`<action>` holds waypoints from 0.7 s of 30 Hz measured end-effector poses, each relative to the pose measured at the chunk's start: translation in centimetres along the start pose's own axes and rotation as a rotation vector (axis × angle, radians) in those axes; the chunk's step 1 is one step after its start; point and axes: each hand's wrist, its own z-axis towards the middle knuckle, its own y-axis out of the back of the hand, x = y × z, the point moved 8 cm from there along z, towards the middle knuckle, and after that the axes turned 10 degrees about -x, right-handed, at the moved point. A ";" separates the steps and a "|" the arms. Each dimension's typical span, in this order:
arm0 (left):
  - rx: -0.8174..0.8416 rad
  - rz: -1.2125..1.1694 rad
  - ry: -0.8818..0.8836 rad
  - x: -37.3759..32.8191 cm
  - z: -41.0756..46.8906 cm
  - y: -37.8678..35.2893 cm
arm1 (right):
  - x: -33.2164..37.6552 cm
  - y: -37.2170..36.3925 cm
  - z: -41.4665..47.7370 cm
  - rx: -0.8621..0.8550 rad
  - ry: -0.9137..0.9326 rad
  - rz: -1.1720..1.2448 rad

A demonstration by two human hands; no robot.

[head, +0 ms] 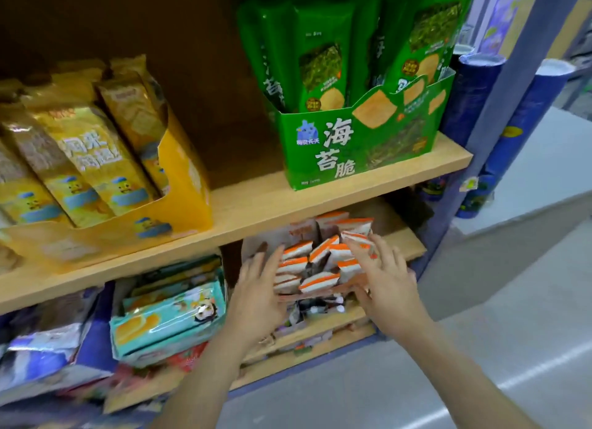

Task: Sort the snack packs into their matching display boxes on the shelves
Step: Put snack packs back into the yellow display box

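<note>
1. We take the brown display box (323, 295) on the lower shelf as our landmark. It holds the orange-and-white snack packs (320, 279), which stand on edge, several leaning on one another.
2. The left hand (256, 287) is at the box's left side. Its fingers are straight and spread, with the fingertips against the leftmost packs, and it grips nothing.
3. The right hand (387, 281) is at the box's right side. Its fingers are spread and straight too, lying over the tops of the rightmost packs, and it holds nothing.
4. We see the two hands apart, with the packs between them.
5. Directly above the box runs a wooden shelf board (256, 210).
6. Above the box and slightly right, a green box (352, 153) stands on that board with upright green packs.
7. Above and left of the box, a yellow box (185, 185) holds leaning yellow packs.
8. Left of the box, at its level, lie teal packs (169, 316).
9. Above and right of the box stand blue tubes (525, 124).
</note>
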 end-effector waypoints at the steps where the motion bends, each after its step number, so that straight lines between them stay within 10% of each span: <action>1: 0.042 0.003 -0.026 0.0 1.0 -0.3 | 0.5 0.1 0.0 -0.044 0.008 -0.053; 9: 0.255 0.097 -0.277 -2.4 5.2 -2.4 | 5.3 -3.7 -0.1 -0.096 0.144 -0.139; 21: 0.291 0.095 -0.161 3.7 4.4 -1.2 | 6.4 -2.1 1.4 -0.351 0.121 -0.064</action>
